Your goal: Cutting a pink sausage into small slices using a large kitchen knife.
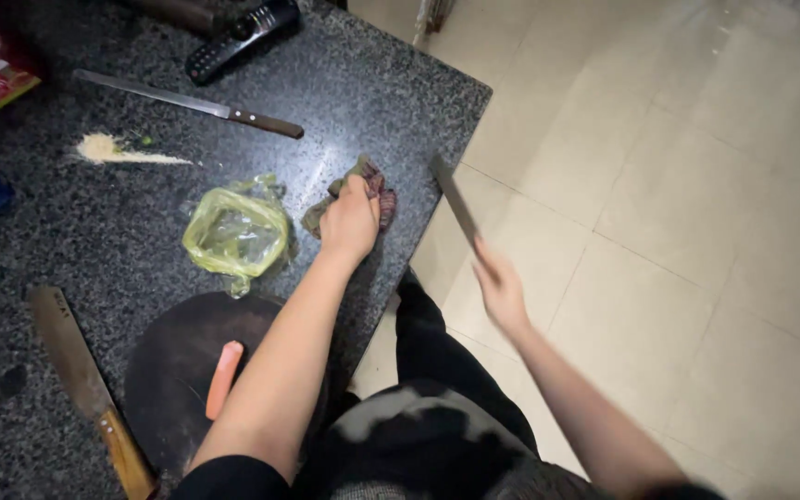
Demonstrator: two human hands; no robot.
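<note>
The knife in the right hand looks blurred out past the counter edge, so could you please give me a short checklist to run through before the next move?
1. Right hand grips the knife: ok, though blurred.
2. Blade clear of the left hand: ok, it is apart, out over the floor.
3. Left hand on the cloth: ok, pressing it on the counter near the edge.
4. Long knife lying flat, away from both hands: ok.
5. Cleaver at the near edge, beside the left forearm: not ok, close to the arm.
6. Sausage steady on the dark board: cannot tell.
</note>
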